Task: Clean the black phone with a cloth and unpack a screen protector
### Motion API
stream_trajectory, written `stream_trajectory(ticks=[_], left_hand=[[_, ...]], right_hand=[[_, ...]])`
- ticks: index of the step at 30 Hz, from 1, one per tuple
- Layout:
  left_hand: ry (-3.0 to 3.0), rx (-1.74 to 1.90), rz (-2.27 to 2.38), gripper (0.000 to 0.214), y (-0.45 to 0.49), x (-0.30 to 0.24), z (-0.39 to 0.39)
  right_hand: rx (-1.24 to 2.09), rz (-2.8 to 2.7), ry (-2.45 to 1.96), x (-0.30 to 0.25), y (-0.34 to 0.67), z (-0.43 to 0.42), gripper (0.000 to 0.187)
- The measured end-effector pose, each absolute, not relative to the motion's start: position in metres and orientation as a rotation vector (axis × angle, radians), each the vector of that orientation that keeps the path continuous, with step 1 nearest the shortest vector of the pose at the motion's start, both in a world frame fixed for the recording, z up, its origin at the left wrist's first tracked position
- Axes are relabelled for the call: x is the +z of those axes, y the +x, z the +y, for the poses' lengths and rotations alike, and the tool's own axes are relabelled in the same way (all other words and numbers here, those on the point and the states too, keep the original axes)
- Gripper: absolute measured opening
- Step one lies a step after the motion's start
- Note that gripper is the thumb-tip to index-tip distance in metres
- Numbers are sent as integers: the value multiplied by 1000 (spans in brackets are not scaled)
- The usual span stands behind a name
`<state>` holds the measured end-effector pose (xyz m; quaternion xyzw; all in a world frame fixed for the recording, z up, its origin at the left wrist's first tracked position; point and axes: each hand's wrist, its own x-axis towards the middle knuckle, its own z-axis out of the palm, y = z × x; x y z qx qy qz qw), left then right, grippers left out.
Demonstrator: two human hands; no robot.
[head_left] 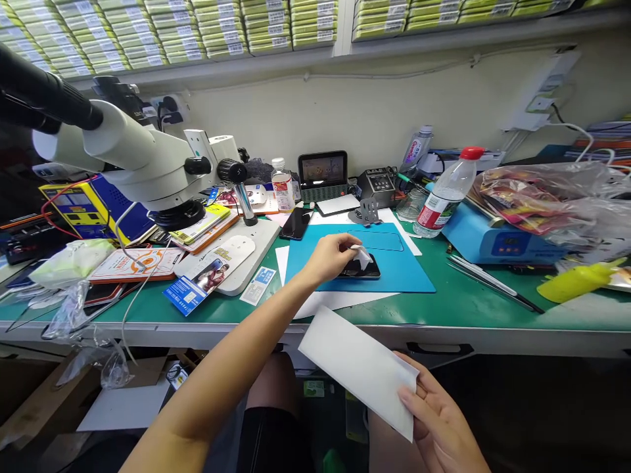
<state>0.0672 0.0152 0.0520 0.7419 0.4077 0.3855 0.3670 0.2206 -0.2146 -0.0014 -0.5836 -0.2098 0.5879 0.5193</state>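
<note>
My left hand point(331, 256) reaches over the blue mat point(414, 279), its fingers pinched on a crumpled white tissue point(363, 256). Under the tissue lies a black smartphone point(373, 269), partly covered by the hand and tissue. Nearer to me, my right hand point(438, 410) grips the lower right end of a flat white rectangular sheet point(357, 364), thumb on top. This sheet, perhaps folded paper, is held tilted in front of the bench edge, above my lap.
On the left a microscope point(133, 151) overhangs the bench. Another dark phone point(296, 223) lies behind the mat's left side. A red-capped bottle point(446, 194), a blue device point(497, 233), tweezers point(493, 282) and a yellow squeeze bottle point(574, 282) stand or lie to the right.
</note>
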Motion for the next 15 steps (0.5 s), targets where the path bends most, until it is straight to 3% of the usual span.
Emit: stream_trajectory(ticks=[3, 11, 15], left_hand=[[1873, 965, 1024, 16, 66, 48, 15], [1867, 943, 1009, 35, 65, 50, 15], [1808, 971, 947, 20, 61, 53, 21]], right_hand=[[1419, -509, -1396, -1, 221, -211, 51], [1361, -571, -1380, 6, 227, -194, 54], [1310, -768, -1344, 27, 240, -155, 59]])
